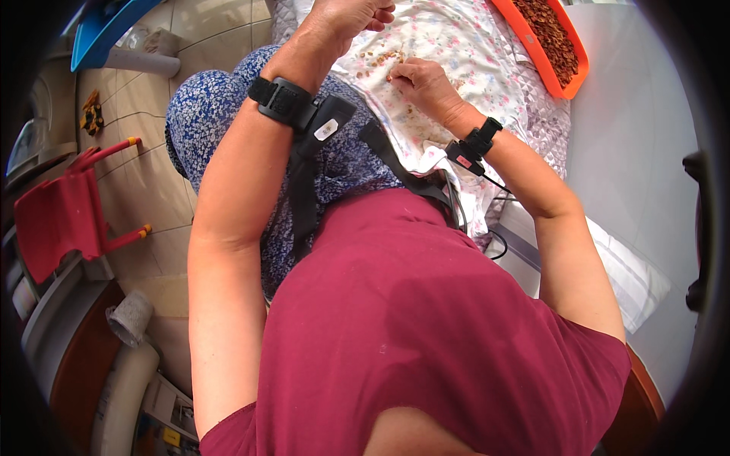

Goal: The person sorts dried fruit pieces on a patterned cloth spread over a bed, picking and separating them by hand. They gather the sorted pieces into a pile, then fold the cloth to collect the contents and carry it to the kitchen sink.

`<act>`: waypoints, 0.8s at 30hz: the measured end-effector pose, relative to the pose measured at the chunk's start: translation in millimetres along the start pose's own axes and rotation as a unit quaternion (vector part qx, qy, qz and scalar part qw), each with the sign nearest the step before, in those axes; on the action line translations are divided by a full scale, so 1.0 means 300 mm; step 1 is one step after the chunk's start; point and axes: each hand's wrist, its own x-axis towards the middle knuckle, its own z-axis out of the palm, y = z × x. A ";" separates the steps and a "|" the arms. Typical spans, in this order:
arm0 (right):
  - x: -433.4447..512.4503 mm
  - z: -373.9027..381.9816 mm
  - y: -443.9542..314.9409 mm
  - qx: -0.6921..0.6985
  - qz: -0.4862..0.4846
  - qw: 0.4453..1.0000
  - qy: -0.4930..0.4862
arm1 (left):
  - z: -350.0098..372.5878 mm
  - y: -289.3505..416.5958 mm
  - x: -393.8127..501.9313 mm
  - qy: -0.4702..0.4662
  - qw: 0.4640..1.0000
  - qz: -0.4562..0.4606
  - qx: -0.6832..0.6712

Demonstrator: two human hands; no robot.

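Observation:
Small brown dried pieces lie scattered on a white floral cloth in front of me. My right hand is low over the cloth beside them, with thumb and fingertips pinched on a small reddish-brown piece. At the top edge of the view is my left hand, partly cut off, its fingers curled above the cloth; whether it holds anything cannot be seen. An orange plastic tray filled with brown dried flakes rests at the top right.
Under the cloth is a quilted cover. Black cables run beside my right forearm. A striped pillow lies at the right. Left are a blue plastic container, a red plastic chair and tiled floor.

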 end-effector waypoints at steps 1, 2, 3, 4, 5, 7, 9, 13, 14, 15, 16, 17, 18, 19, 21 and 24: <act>0.006 0.013 -0.004 -0.026 -0.015 1.000 0.002 | -0.002 0.000 0.000 0.001 1.000 0.003 0.000; 0.012 0.025 -0.008 -0.054 -0.030 0.998 0.005 | -0.004 0.000 0.001 0.001 1.000 0.003 0.004; 0.019 0.034 -0.010 -0.087 -0.031 0.996 0.003 | -0.005 0.000 0.002 0.000 1.000 0.003 0.007; 0.024 0.040 -0.010 -0.111 -0.043 0.993 0.000 | -0.006 0.001 0.003 0.000 1.000 0.004 0.010; 0.029 0.042 -0.010 -0.141 -0.040 0.989 -0.007 | -0.006 0.001 0.004 0.002 1.000 0.006 0.012; 0.033 0.032 -0.006 -0.112 -0.001 0.994 -0.018 | -0.006 0.003 0.006 0.007 1.000 0.010 0.016; 0.031 0.007 0.001 0.007 0.075 0.997 -0.026 | -0.008 0.005 0.005 -0.006 1.000 0.011 0.004; 0.017 -0.036 0.006 0.126 0.165 0.978 -0.006 | -0.005 0.005 0.004 0.003 1.000 0.011 0.009; 0.012 -0.037 0.006 0.122 0.144 0.982 0.001 | -0.004 0.005 0.004 0.005 1.000 0.012 0.010; 0.008 -0.031 0.004 0.121 0.125 0.985 -0.004 | -0.004 0.003 0.004 0.006 1.000 0.013 0.012; 0.004 -0.022 0.003 0.086 0.074 0.993 -0.001 | -0.004 0.003 0.005 0.007 1.000 0.014 0.013; 0.003 -0.008 0.003 0.057 0.065 0.996 0.005 | -0.003 0.001 0.006 0.003 1.000 0.017 0.017; 0.003 0.008 0.003 0.033 0.044 0.998 0.008 | -0.006 0.000 0.006 -0.001 1.000 0.021 0.020; 0.003 0.024 0.003 0.012 0.010 1.000 0.018 | -0.009 -0.001 0.005 -0.003 0.999 0.024 0.025; 0.012 0.053 0.008 -0.028 -0.030 0.999 0.011 | -0.014 -0.003 0.005 0.000 1.000 0.016 0.021; 0.025 0.065 0.012 -0.083 -0.082 0.993 0.018 | -0.022 -0.004 0.009 0.005 1.000 0.015 0.014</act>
